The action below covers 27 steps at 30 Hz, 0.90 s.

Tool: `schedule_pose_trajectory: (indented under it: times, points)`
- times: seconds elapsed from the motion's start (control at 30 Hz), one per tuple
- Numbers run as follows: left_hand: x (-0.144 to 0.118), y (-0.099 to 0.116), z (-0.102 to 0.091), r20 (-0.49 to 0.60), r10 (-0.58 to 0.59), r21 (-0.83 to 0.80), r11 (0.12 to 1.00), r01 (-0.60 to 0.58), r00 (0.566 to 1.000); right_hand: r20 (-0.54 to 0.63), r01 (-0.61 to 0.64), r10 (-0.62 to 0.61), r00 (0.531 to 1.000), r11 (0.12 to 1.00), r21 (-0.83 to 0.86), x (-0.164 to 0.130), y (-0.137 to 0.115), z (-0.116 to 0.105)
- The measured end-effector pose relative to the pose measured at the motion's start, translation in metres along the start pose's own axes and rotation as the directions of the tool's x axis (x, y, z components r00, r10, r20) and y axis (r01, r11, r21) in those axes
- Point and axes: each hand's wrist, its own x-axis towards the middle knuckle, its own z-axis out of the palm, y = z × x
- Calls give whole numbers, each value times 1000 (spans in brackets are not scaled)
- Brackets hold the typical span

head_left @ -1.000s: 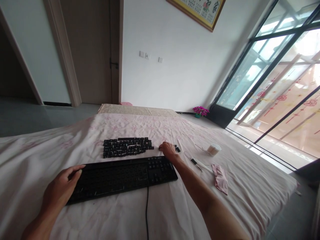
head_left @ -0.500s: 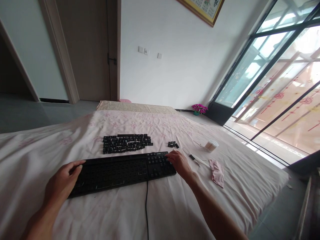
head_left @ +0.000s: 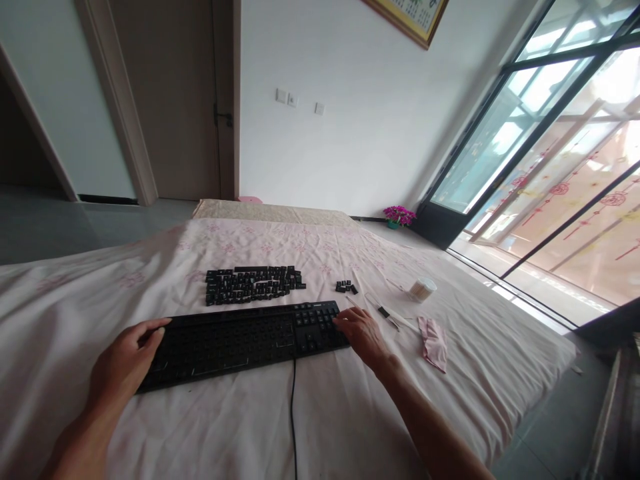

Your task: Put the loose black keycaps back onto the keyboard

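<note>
A black keyboard (head_left: 225,347) lies slightly slanted on the bed; most of its left and middle part is bare of keycaps, while the number pad at right has caps. My left hand (head_left: 127,353) is closed on its left end, thumb and fingers at the edge. At the right end, my right hand (head_left: 365,333) rests with fingers bent together on the number pad's right column; whatever is under the fingertips is hidden. Behind the keyboard are many loose black keycaps (head_left: 253,285) in rows, and a small group of keycaps (head_left: 346,287) sits apart to their right.
A black cable (head_left: 293,420) runs from the keyboard toward me. To the right lie a thin tool with a black grip (head_left: 384,312), a pink cloth (head_left: 434,343) and a tub of cotton swabs (head_left: 423,289). A pale flowered sheet (head_left: 490,373) covers the bed.
My right hand has shifted slightly down and right, from the keyboard's upper right corner along the number pad's right column. My left hand stays at the left end.
</note>
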Motion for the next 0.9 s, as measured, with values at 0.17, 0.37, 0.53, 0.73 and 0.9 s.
schedule_pose_trajectory:
  times: [0.17,0.37,0.53,0.73,0.9]
  points:
    - [-1,2,-1,10,-3,3,1000,3,1000,28,6,-4,1000,999,-38,-2,-4,1]
    - [-1,2,-1,14,-7,-4,1000,7,1000,25,-3,5,1000,997,-71,-12,-11,8]
    - [2,1,0,21,-35,1,999,35,999,3,-3,4,1000,995,-102,-20,-10,16]
    - [3,-1,2,31,-20,0,1000,20,999,4,-9,9,1000,994,-113,-26,-11,17]
    - [3,0,1,31,-22,17,1000,21,999,43,-17,20,999,997,-78,-24,-16,11]
